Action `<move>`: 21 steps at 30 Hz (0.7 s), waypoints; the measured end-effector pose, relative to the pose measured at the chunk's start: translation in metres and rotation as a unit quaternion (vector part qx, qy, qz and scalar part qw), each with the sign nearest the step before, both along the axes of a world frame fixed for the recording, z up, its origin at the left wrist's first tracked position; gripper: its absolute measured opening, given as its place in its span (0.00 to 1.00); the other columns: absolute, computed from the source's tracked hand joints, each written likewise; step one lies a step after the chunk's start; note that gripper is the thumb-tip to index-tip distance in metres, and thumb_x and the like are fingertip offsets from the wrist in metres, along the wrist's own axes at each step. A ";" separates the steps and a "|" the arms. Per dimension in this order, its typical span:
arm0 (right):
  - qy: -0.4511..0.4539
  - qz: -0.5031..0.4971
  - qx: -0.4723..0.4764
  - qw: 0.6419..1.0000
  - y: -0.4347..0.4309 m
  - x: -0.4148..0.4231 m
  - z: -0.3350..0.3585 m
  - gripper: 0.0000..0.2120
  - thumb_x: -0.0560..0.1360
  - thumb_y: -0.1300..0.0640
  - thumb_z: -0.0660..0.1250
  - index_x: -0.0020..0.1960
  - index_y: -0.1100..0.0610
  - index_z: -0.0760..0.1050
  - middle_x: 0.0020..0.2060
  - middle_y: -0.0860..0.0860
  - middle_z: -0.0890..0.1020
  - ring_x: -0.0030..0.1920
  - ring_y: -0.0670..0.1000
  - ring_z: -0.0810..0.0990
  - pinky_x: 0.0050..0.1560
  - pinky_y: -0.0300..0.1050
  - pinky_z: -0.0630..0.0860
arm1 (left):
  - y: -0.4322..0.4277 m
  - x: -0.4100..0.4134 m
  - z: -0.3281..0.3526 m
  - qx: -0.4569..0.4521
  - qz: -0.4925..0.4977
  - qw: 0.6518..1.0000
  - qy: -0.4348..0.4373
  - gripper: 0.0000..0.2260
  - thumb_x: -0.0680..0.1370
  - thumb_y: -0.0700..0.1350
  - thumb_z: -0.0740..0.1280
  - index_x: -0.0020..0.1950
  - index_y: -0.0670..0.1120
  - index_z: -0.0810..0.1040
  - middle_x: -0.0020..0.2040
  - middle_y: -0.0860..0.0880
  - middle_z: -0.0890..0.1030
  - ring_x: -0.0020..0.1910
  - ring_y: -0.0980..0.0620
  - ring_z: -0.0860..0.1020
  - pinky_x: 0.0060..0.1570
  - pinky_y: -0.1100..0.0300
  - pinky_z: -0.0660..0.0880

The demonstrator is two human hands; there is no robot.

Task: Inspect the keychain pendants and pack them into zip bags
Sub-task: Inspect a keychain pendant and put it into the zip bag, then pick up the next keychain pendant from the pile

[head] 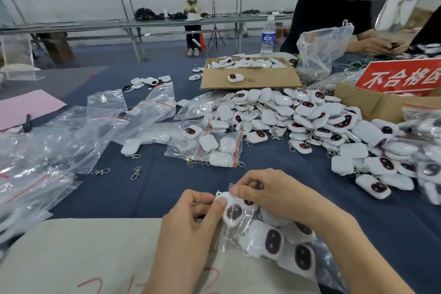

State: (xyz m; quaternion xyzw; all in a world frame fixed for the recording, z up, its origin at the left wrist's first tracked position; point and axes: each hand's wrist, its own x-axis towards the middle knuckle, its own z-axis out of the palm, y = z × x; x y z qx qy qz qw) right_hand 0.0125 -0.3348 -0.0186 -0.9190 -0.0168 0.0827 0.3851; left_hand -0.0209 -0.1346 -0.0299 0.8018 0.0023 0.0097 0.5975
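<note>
Item 1, pendant [232,212]: white, with a dark oval face outlined in red. You are pinching its upper end, by the chain, between the thumb and forefinger of your left hand [191,217]; the other left fingers are curling underneath. The pendant is sitting just below your right fingertips, between the two hands, at the mouth of the zip bag [307,277]. How far it is inside the plastic cannot be told.

Item 2, right hand [269,196]: you are pinching the bag's top edge between thumb and bent fingers, directly above the pendant. The bag is lying under your right wrist and is holding several like pendants, dark faces up.

Item 3, heap of pendants [298,122]: lying loose on the blue table cover [167,184], well beyond your hands and to the right.

Item 4, writing: a red sign [401,76] is standing in a cardboard box at far right and showing white characters 不合格, with a fourth cut off by the frame edge. The water bottle [268,36] is wearing a blue label too small to read. The beige sheet [95,258] under your left forearm is bearing red handwritten strokes that are not legible.

Item 5, empty zip bags [71,131]: red-striped, lying crumpled at left.
</note>
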 end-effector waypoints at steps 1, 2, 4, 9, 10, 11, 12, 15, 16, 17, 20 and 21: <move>-0.001 0.000 0.001 1.000 0.000 0.000 0.000 0.16 0.72 0.29 0.66 0.45 0.40 0.80 0.38 0.34 0.83 0.40 0.37 0.80 0.43 0.38 0.76 | -0.001 -0.001 -0.001 0.007 -0.001 1.000 -0.009 0.07 0.75 0.53 0.74 0.43 0.52 0.79 0.35 0.58 0.85 0.34 0.58 0.82 0.34 0.69 0.73; -0.003 0.001 0.001 1.000 0.000 0.000 -0.001 0.16 0.72 0.29 0.66 0.45 0.40 0.80 0.37 0.34 0.83 0.39 0.37 0.79 0.42 0.38 0.75 | -0.002 -0.002 -0.002 0.023 -0.011 0.999 -0.023 0.08 0.76 0.55 0.72 0.41 0.53 0.79 0.34 0.60 0.84 0.35 0.59 0.81 0.35 0.67 0.73; -0.006 0.000 0.006 1.000 0.001 0.000 -0.001 0.16 0.73 0.30 0.67 0.45 0.42 0.80 0.36 0.36 0.83 0.35 0.36 0.78 0.40 0.37 0.73 | -0.001 -0.004 -0.003 0.095 -0.052 0.992 -0.067 0.13 0.77 0.62 0.64 0.36 0.56 0.76 0.34 0.63 0.80 0.38 0.60 0.77 0.40 0.63 0.70; -0.008 0.002 0.018 1.000 0.002 0.001 -0.002 0.16 0.73 0.32 0.68 0.44 0.44 0.80 0.35 0.38 0.84 0.33 0.36 0.77 0.39 0.36 0.72 | 0.003 -0.003 -0.001 0.168 -0.105 0.974 -0.111 0.20 0.73 0.68 0.53 0.29 0.61 0.74 0.39 0.62 0.76 0.46 0.60 0.71 0.50 0.58 0.66; -0.009 0.002 0.019 1.000 0.002 0.001 -0.002 0.15 0.73 0.32 0.69 0.43 0.44 0.80 0.34 0.38 0.83 0.32 0.36 0.77 0.39 0.36 0.72 | 0.003 -0.004 0.002 0.160 -0.121 0.974 -0.106 0.19 0.74 0.68 0.53 0.31 0.63 0.76 0.37 0.61 0.76 0.46 0.59 0.72 0.50 0.59 0.67; -0.011 0.000 0.019 1.000 0.002 0.001 -0.003 0.15 0.73 0.32 0.69 0.43 0.44 0.80 0.35 0.38 0.83 0.33 0.36 0.77 0.39 0.36 0.73 | 0.003 -0.004 0.003 0.141 -0.138 0.975 -0.099 0.18 0.75 0.67 0.55 0.33 0.63 0.77 0.36 0.59 0.77 0.45 0.58 0.74 0.49 0.59 0.68; -0.013 -0.001 0.017 1.000 0.002 0.001 -0.003 0.16 0.73 0.32 0.69 0.43 0.44 0.80 0.35 0.39 0.84 0.33 0.37 0.78 0.41 0.37 0.75 | 0.002 -0.005 0.004 0.107 -0.152 0.979 -0.086 0.16 0.76 0.65 0.57 0.37 0.61 0.80 0.36 0.59 0.80 0.44 0.58 0.77 0.48 0.59 0.72; -0.016 0.000 0.014 1.000 0.001 0.002 -0.005 0.16 0.73 0.31 0.68 0.44 0.43 0.80 0.37 0.39 0.84 0.37 0.40 0.80 0.44 0.40 0.77 | 0.002 -0.007 0.006 0.020 -0.150 0.988 -0.033 0.16 0.74 0.62 0.60 0.53 0.59 0.82 0.43 0.58 0.86 0.43 0.56 0.83 0.44 0.63 0.78; -0.017 0.001 0.013 1.000 0.001 0.002 -0.004 0.16 0.73 0.31 0.68 0.44 0.43 0.80 0.37 0.39 0.84 0.38 0.40 0.80 0.44 0.39 0.77 | 0.003 -0.007 0.005 0.021 -0.139 0.990 -0.034 0.15 0.73 0.62 0.60 0.54 0.61 0.81 0.43 0.59 0.86 0.42 0.56 0.83 0.43 0.65 0.78; -0.019 0.002 0.009 1.000 0.001 0.002 -0.004 0.16 0.73 0.31 0.67 0.45 0.42 0.81 0.37 0.38 0.84 0.39 0.40 0.80 0.43 0.38 0.76 | 0.004 -0.006 0.004 0.031 -0.128 0.990 -0.046 0.15 0.74 0.63 0.59 0.54 0.63 0.80 0.43 0.59 0.86 0.41 0.58 0.83 0.43 0.67 0.77; -0.033 -0.012 -0.005 0.999 -0.001 0.003 -0.001 0.15 0.75 0.31 0.64 0.44 0.40 0.81 0.38 0.38 0.84 0.40 0.39 0.81 0.42 0.38 0.77 | 0.010 -0.002 0.003 0.088 -0.102 0.986 -0.100 0.13 0.78 0.60 0.56 0.55 0.63 0.78 0.41 0.64 0.85 0.38 0.63 0.81 0.39 0.74 0.71; -0.041 -0.022 -0.007 0.999 -0.003 0.003 0.000 0.15 0.75 0.31 0.63 0.43 0.40 0.81 0.37 0.40 0.84 0.38 0.39 0.81 0.41 0.39 0.77 | 0.012 0.002 0.002 0.099 -0.091 0.985 -0.112 0.11 0.80 0.57 0.57 0.55 0.63 0.77 0.40 0.64 0.85 0.34 0.62 0.80 0.37 0.74 0.70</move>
